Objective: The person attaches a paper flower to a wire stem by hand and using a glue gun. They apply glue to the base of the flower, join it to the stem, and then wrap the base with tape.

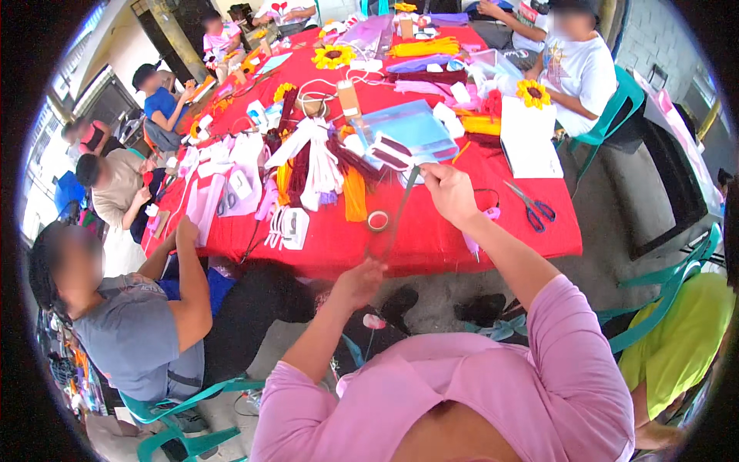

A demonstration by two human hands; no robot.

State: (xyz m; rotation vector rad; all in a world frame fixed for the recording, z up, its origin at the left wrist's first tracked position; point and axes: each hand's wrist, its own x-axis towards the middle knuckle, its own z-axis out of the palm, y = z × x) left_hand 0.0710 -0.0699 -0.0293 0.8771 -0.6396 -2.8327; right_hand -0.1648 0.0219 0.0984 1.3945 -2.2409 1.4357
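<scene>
Between my hands a narrow dark green strip (409,187), tape or ribbon, stretches slantwise over the table's near edge. My right hand (449,195) pinches its upper end, above the red cloth. At the lower end, the fingertips of my left hand (362,283) close on the strip, partly blurred. A small tape roll (378,220) lies on the cloth just left of the strip. Below my left hand, near my lap, is a pink and white bud on a thin stem (374,321); what supports it is hidden.
Scissors (532,209) and a pink glue gun (491,213) lie right on the red tablecloth (323,251). Bundles of white pipe cleaners (314,161), a blue plastic case (407,130) and a power strip (295,226) lie beyond. A person (138,323) sits close at left.
</scene>
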